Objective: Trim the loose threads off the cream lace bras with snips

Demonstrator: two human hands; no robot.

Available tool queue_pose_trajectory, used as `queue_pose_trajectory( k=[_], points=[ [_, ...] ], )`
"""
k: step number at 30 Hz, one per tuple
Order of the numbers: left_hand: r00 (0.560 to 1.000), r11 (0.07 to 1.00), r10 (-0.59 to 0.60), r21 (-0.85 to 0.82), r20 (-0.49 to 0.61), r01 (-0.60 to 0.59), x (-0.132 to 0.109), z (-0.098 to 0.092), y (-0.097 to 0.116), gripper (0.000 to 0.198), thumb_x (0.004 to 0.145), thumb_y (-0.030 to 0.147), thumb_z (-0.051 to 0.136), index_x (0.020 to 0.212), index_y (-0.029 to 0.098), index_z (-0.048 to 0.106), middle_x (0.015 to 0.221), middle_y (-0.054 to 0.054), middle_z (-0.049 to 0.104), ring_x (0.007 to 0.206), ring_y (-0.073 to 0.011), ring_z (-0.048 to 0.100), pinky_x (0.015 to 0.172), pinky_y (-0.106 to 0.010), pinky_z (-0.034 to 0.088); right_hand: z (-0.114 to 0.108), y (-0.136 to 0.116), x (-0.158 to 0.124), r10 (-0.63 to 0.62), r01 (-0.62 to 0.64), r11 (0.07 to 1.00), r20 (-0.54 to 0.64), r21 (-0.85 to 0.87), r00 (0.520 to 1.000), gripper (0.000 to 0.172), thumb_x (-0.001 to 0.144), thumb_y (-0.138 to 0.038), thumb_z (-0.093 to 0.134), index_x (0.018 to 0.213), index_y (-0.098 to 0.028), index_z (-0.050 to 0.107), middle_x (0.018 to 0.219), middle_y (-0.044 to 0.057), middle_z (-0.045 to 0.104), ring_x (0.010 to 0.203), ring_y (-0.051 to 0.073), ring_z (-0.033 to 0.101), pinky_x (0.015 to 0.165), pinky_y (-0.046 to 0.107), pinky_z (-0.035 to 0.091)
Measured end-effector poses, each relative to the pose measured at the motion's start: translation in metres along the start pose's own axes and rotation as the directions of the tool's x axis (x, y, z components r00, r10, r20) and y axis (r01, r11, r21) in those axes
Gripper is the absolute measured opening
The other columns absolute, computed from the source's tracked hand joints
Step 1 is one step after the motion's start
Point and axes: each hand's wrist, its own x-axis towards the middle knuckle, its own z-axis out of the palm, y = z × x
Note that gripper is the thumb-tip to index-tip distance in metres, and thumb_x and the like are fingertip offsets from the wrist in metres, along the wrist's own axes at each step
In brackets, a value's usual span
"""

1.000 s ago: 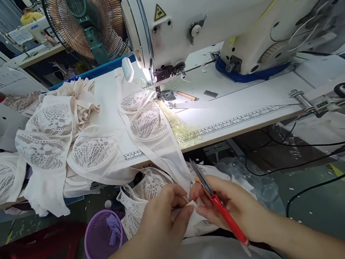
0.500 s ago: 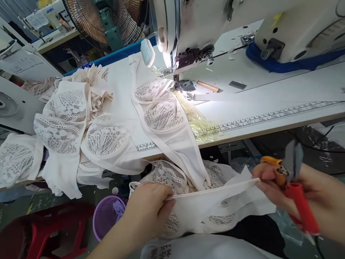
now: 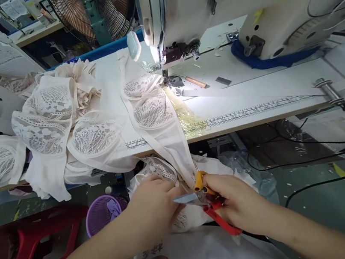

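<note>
My right hand [image 3: 239, 197] is wrapped round a pair of scissors [image 3: 216, 216] with yellow and red handles; the blades point left, beside my left hand. My left hand [image 3: 153, 204] is closed on a white lace bra [image 3: 162, 170] above my lap, its fingertips partly hidden behind the blades. Another white bra [image 3: 155, 110] lies on the sewing table, with one end under the needle of the sewing machine [image 3: 165, 61] and its band hanging over the table edge to the cloth by my hands.
White lace bras [image 3: 45, 127] are heaped at the table's left. A ruler strip [image 3: 229, 117] runs along the front edge. Below stand a purple basket [image 3: 97, 218] and a red stool [image 3: 38, 249]. A fan [image 3: 93, 15] is behind; black cables [image 3: 317, 140] hang at right.
My right hand has let go of the cloth's right end and swung left with the scissors, whose blades now point at my left hand. The stretched band has slackened. The view has shifted slightly right.
</note>
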Motion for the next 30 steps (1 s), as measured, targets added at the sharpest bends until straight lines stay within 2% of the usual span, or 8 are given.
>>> queue_pose_trajectory(
  k=[4, 8, 11, 15, 20, 24, 27, 30],
  points=[
    [0.999, 0.998, -0.013, 0.066, 0.038, 0.011, -0.022, -0.008, -0.023, 0.019, 0.085, 0.01, 0.046, 0.091, 0.018, 0.062, 0.08, -0.004, 0.066, 0.074, -0.0199, 0.062, 0.088, -0.044, 0.04, -0.004, 0.009, -0.004, 0.098, -0.106, 0.99, 0.087, 0.091, 0.991, 0.018, 0.069, -0.013, 0.05, 0.066, -0.023, 0.035, 0.063, -0.004, 0.045, 0.055, 0.012, 0.039, 0.048, 0.021, 0.032],
    [1.0, 0.999, -0.029, 0.041, 0.012, 0.028, -0.045, -0.015, -0.043, 0.025, 0.09, 0.01, 0.04, 0.104, 0.017, 0.06, 0.085, -0.005, 0.066, 0.079, -0.0196, 0.061, 0.086, -0.041, 0.042, -0.007, 0.014, -0.008, 0.103, -0.113, 0.987, 0.083, 0.118, 0.991, 0.02, 0.07, -0.015, 0.05, 0.065, -0.023, 0.032, 0.063, -0.003, 0.045, 0.055, 0.012, 0.038, 0.048, 0.021, 0.032],
    [0.996, 0.995, -0.064, -0.08, -0.068, 0.059, -0.054, -0.018, -0.05, 0.021, 0.092, 0.016, 0.04, 0.1, 0.016, 0.06, 0.087, -0.006, 0.065, 0.084, -0.0189, 0.059, 0.08, -0.032, 0.045, -0.007, 0.015, -0.008, 0.095, -0.105, 0.985, 0.083, 0.133, 0.992, 0.023, 0.071, -0.017, 0.051, 0.065, -0.023, 0.029, 0.062, -0.004, 0.042, 0.055, 0.012, 0.036, 0.048, 0.021, 0.031],
    [0.976, 0.934, -0.188, -0.328, -0.107, 0.144, -0.056, -0.016, -0.049, 0.017, 0.091, 0.016, 0.043, 0.088, 0.018, 0.059, 0.08, -0.002, 0.062, 0.078, -0.0147, 0.058, 0.078, -0.027, 0.046, -0.007, 0.018, -0.013, 0.124, -0.136, 0.983, 0.096, 0.126, 0.988, 0.024, 0.074, -0.018, 0.052, 0.065, -0.023, 0.031, 0.063, -0.004, 0.041, 0.056, 0.012, 0.035, 0.049, 0.021, 0.031],
    [0.918, 0.799, -0.312, -0.591, -0.245, 0.113, -0.042, -0.002, -0.039, 0.011, 0.088, 0.018, 0.048, 0.09, 0.018, 0.059, 0.092, -0.005, 0.065, 0.088, -0.016, 0.06, 0.078, -0.027, 0.048, -0.004, 0.023, -0.029, 0.122, -0.126, 0.988, 0.053, 0.09, 0.991, 0.021, 0.081, -0.025, 0.052, 0.065, -0.022, 0.038, 0.062, -0.004, 0.041, 0.055, 0.012, 0.036, 0.049, 0.021, 0.033],
    [0.834, 0.784, -0.389, -0.615, -0.392, 0.077, -0.018, 0.012, -0.02, 0.005, 0.085, 0.018, 0.051, 0.088, 0.017, 0.055, 0.079, -0.003, 0.06, 0.07, -0.0134, 0.058, 0.064, -0.024, 0.049, -0.006, 0.032, -0.042, 0.195, -0.199, 0.979, 0.094, 0.034, 0.976, 0.021, 0.083, -0.029, 0.051, 0.065, -0.021, 0.043, 0.061, -0.004, 0.043, 0.055, 0.013, 0.04, 0.05, 0.021, 0.036],
    [0.768, 0.811, -0.32, -0.579, -0.555, -0.08, 0.003, 0.024, -0.004, 0.026, 0.083, 0.013, 0.049, 0.109, 0.019, 0.046, 0.08, -0.002, 0.057, 0.068, -0.0124, 0.056, 0.061, -0.023, 0.049, -0.015, 0.034, -0.047, 0.248, -0.253, 0.966, 0.079, 0.054, 0.965, 0.018, 0.081, -0.031, 0.055, 0.067, -0.02, 0.049, 0.062, -0.002, 0.051, 0.057, 0.014, 0.047, 0.052, 0.022, 0.039],
    [0.741, 0.861, -0.174, -0.466, -0.649, -0.206, 0.022, 0.034, 0.011, 0.05, 0.085, 0.01, 0.044, 0.13, 0.022, 0.028, 0.076, 0.0, 0.057, 0.064, -0.0128, 0.056, 0.061, -0.024, 0.05, -0.026, 0.028, -0.044, 0.298, -0.278, 0.946, -0.107, 0.17, 0.949, 0.017, 0.079, -0.034, 0.059, 0.073, -0.021, 0.052, 0.077, 0.002, 0.064, 0.064, 0.017, 0.055, 0.058, 0.026, 0.044]
  ],
)
